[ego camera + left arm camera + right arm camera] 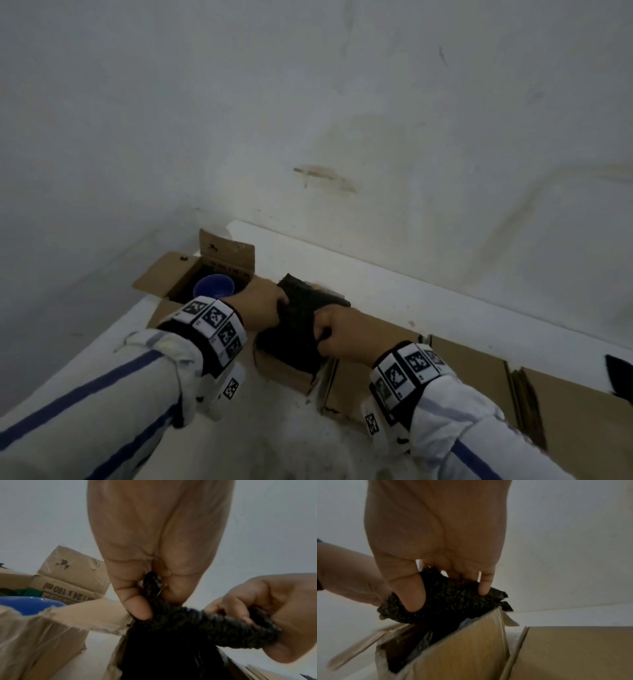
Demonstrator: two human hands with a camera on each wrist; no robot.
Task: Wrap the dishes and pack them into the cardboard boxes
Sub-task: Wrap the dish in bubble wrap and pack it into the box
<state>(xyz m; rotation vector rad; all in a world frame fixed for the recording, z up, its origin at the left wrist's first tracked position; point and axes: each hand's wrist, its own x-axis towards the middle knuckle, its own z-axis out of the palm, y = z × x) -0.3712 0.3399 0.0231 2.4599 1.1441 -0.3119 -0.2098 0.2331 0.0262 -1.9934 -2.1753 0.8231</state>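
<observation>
While gripped by both hands (pixel 260 308) (pixel 337 334), black wrap (pixel 301 329) lengthwise away.

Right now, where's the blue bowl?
In the head view the blue bowl sits inside the open cardboard box at the far left, just beyond the left hand, which grips the black wrap together with the right hand.

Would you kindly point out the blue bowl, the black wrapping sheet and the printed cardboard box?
blue bowl (pixel 214 285): head view, inner surface.
black wrapping sheet (pixel 301 318): head view, middle of its top face.
printed cardboard box (pixel 68 589): left wrist view, printed wall.
</observation>
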